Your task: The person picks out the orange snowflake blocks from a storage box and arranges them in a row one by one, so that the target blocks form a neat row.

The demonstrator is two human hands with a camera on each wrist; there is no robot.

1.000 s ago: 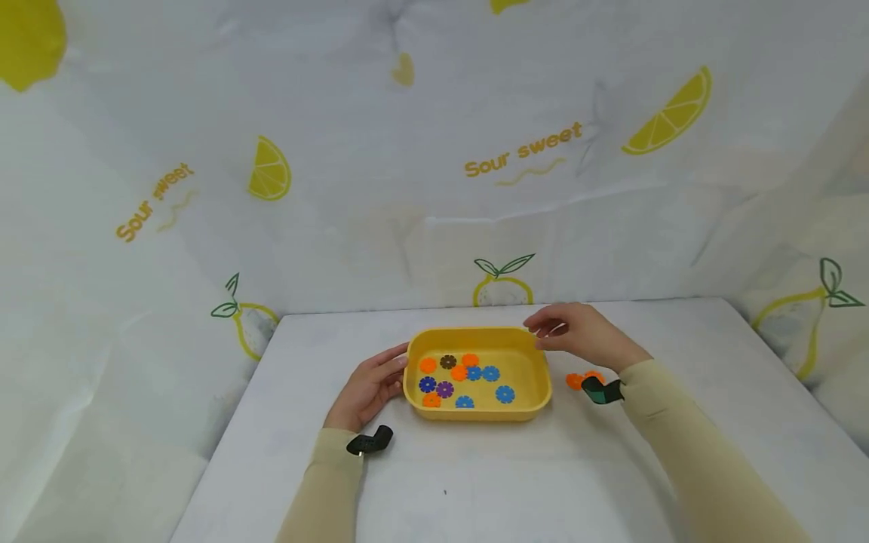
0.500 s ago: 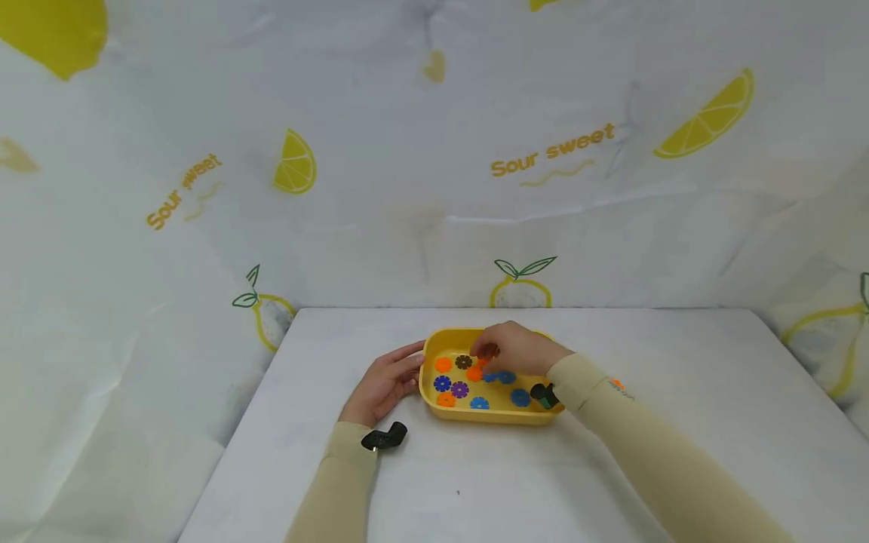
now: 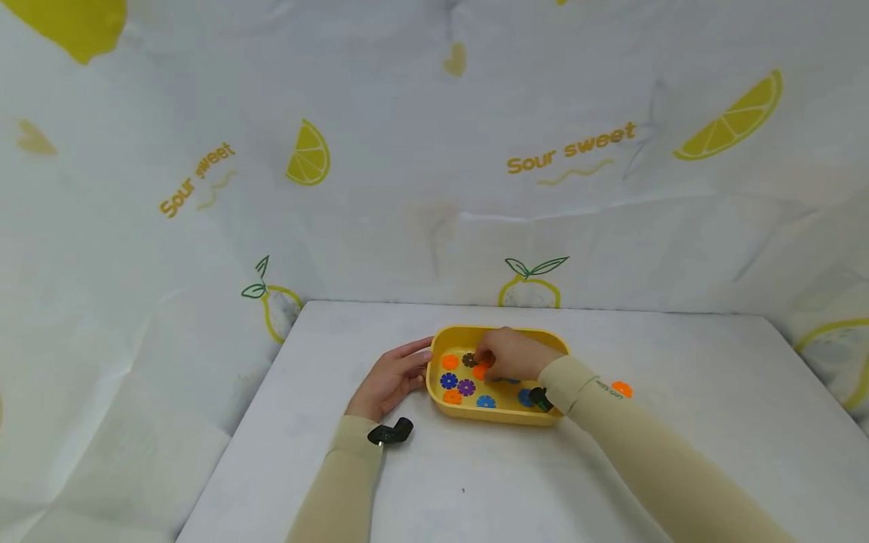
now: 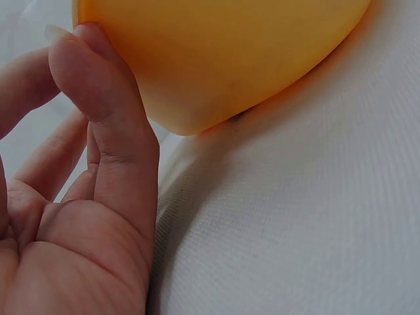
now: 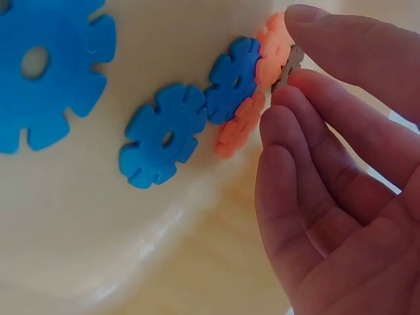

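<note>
A yellow tray [image 3: 468, 413] stands on the table with several notched plastic snowflake discs in it. My left hand [image 3: 388, 383] is at its left end; in the left wrist view, the thumb [image 4: 98, 79] lies against the tray wall. My right hand [image 3: 512, 354] reaches down inside the tray. In the right wrist view, its thumb and index finger are apart, close to an orange disc [image 5: 274, 49] and a brown disc [image 5: 289, 65]. Two blue discs [image 5: 164, 134] lie beside them. Dark blue [image 3: 449, 381] and purple [image 3: 466, 387] discs lie towards the tray's left.
On the table [image 3: 516, 483], right of the tray, an orange disc [image 3: 621, 389] shows past the right sleeve [image 3: 624, 437]. A white lemon-print sheet [image 3: 407, 188] hangs behind and at the sides.
My right hand has moved left and down from the tray's right rim to the discs inside. The left hand stays at the tray's left end. The head view has shifted slightly.
</note>
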